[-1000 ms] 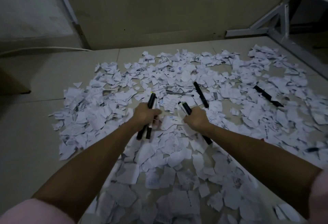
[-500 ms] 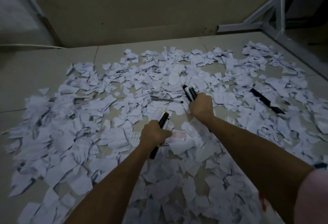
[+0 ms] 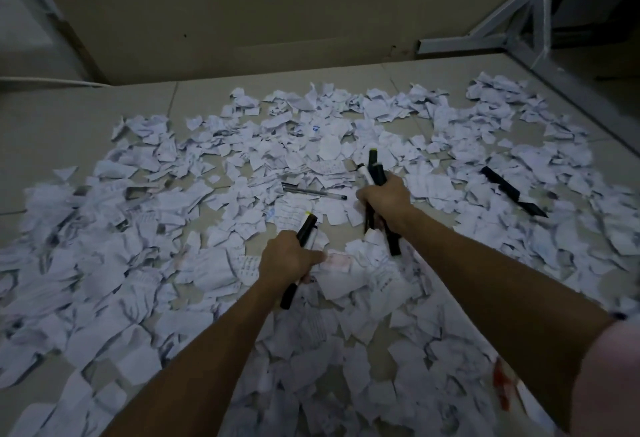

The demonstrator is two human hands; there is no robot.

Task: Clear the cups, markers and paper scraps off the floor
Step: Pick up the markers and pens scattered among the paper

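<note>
Torn white paper scraps point(image 3: 145, 263) cover most of the tiled floor. My left hand point(image 3: 285, 260) grips two markers point(image 3: 306, 228), their tips pointing up and away from me. Further out and to the right, my right hand point(image 3: 384, 199) grips a bundle of black markers point(image 3: 375, 169) that stick out above and below the fist. A slim pen point(image 3: 313, 191) lies on the scraps just left of my right hand. Two more black markers point(image 3: 512, 190) lie end to end on the scraps at the right. No cups are in view.
A wall point(image 3: 242, 13) runs along the far side of the floor. A grey metal frame point(image 3: 519, 34) stands at the back right, its rail running down the right edge. A white cable point(image 3: 45, 81) lies at the back left. Bare tile point(image 3: 62, 124) shows at the far left.
My right hand has picked up the marker that lay ahead of it and now holds a thicker bundle. My left hand has drawn back toward me. The view has shifted right.
</note>
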